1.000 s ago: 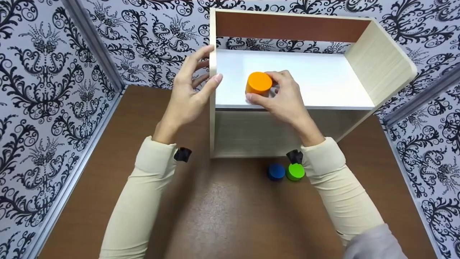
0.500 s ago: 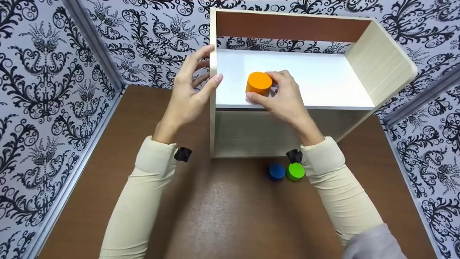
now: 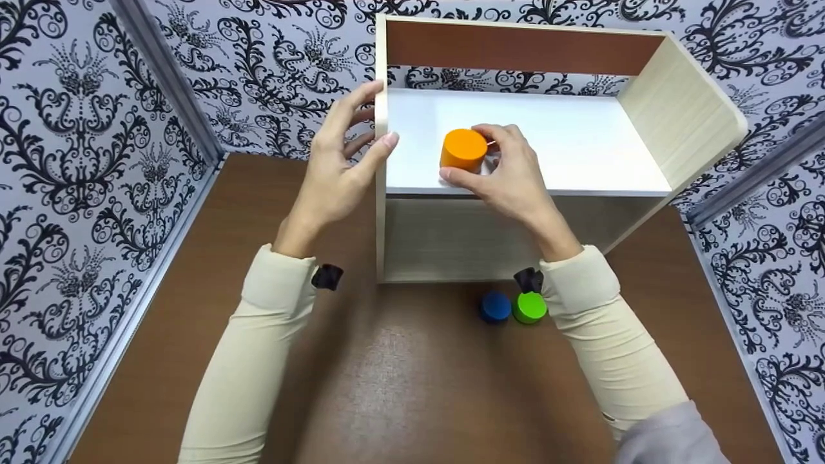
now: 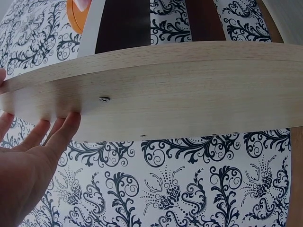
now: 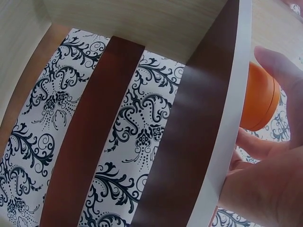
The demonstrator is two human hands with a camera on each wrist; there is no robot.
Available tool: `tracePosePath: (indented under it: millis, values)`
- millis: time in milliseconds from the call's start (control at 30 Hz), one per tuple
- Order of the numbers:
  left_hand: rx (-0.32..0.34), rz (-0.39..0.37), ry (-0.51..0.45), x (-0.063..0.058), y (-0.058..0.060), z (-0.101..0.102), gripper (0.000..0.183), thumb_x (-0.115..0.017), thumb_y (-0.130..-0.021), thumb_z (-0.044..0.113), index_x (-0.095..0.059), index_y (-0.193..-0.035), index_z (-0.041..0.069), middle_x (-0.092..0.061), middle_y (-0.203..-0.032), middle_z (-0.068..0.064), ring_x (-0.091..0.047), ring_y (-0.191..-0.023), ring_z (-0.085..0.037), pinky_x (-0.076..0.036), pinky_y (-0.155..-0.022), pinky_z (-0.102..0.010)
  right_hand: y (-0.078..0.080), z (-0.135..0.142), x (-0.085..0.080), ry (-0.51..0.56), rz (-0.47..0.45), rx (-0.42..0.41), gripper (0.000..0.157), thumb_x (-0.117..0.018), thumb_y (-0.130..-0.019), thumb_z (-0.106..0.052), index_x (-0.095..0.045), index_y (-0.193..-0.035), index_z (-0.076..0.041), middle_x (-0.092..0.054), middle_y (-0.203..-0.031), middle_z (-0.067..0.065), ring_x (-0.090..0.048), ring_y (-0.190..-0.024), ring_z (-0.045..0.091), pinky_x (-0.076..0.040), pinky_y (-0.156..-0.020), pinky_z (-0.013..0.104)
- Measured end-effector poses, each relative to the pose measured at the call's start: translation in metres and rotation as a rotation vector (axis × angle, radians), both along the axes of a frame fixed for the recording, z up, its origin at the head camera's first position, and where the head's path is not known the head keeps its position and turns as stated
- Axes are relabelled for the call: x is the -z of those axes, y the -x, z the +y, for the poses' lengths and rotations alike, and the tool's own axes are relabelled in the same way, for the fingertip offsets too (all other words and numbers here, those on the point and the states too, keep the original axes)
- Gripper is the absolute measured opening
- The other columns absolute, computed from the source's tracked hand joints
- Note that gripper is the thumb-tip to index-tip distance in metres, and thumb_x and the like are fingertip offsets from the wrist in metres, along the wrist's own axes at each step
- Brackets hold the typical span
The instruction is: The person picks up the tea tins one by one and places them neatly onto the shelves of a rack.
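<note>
An orange cylinder (image 3: 464,149) stands upright on the white shelf (image 3: 573,142), close to its front edge. My right hand (image 3: 512,174) is curved round it, thumb at the front and fingers at the back right. In the right wrist view the orange cylinder (image 5: 260,97) lies between the thumb and fingers of that hand (image 5: 270,175); how firmly it is gripped cannot be told. My left hand (image 3: 338,161) holds the left side panel (image 3: 381,116) of the shelf unit, thumb at its front edge. Its fingertips touch the outer face of the panel (image 4: 189,94) in the left wrist view.
A blue cylinder (image 3: 495,307) and a green cylinder (image 3: 530,308) stand side by side on the brown surface (image 3: 387,386), before the shelf unit and below my right wrist. The unit's right side panel (image 3: 689,109) rises at the right. Patterned walls (image 3: 77,193) surround the area.
My right index finger has shifted slightly up along the orange cylinder's back right, leaving a small gap there. The cylinder and the left hand have stayed in place.
</note>
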State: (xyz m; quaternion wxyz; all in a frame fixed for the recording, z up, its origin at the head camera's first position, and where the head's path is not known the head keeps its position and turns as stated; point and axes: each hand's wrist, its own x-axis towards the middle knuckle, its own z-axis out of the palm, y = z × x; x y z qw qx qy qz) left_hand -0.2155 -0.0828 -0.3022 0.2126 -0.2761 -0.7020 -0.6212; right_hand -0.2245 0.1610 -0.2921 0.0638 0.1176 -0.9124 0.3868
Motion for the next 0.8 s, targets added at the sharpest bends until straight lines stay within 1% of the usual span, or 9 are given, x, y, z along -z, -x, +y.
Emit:
tracePosePath:
  millis: [167,400,500,667,800]
  values:
    - [0.001,-0.001,0.000,0.000,0.000,0.000,0.053,-0.065,-0.098,0.014,-0.049,-0.147,0.006,-0.047,-0.145,-0.006,-0.054,-0.126,-0.030,-0.052,-0.106,-0.039,0.000,0.004,0.000,0.004,0.018,-0.002,0.082,-0.087,-0.079,-0.039,-0.051,-0.144,-0.004,-0.052,-0.131,0.013,-0.050,-0.119,0.028,-0.044,-0.108,0.040]
    - [0.000,-0.010,0.004,-0.001,0.000,0.000,0.053,-0.066,-0.098,0.014,-0.049,-0.148,0.007,-0.047,-0.144,-0.007,-0.054,-0.126,-0.025,-0.051,-0.106,-0.038,-0.002,0.011,0.001,0.012,0.050,0.001,0.082,-0.088,-0.078,-0.039,-0.053,-0.143,-0.004,-0.053,-0.133,0.013,-0.047,-0.123,0.028,-0.043,-0.110,0.040]
    - [0.000,-0.007,0.004,-0.001,0.000,0.000,0.053,-0.066,-0.098,0.014,-0.049,-0.147,0.007,-0.048,-0.143,-0.007,-0.054,-0.126,-0.026,-0.051,-0.106,-0.038,-0.004,0.014,0.000,0.020,0.073,-0.002,0.080,-0.088,-0.079,-0.037,-0.053,-0.142,-0.003,-0.053,-0.132,0.015,-0.046,-0.124,0.028,-0.044,-0.109,0.039]
    - [-0.002,0.001,0.002,-0.001,0.000,0.000,0.053,-0.066,-0.098,0.014,-0.049,-0.147,0.006,-0.048,-0.142,-0.008,-0.054,-0.126,-0.028,-0.052,-0.105,-0.039,-0.010,0.020,-0.001,0.025,0.131,-0.009,0.078,-0.088,-0.079,-0.035,-0.054,-0.140,-0.002,-0.054,-0.131,0.016,-0.047,-0.122,0.029,-0.044,-0.102,0.041]
    - [-0.003,0.007,0.002,0.000,0.000,0.000,0.053,-0.066,-0.098,0.014,-0.049,-0.147,0.006,-0.048,-0.143,-0.008,-0.054,-0.126,-0.030,-0.053,-0.104,-0.039,-0.018,0.024,-0.003,0.037,0.163,-0.010,0.076,-0.088,-0.079,-0.034,-0.056,-0.139,-0.002,-0.055,-0.132,0.015,-0.048,-0.121,0.028,-0.042,-0.101,0.042]
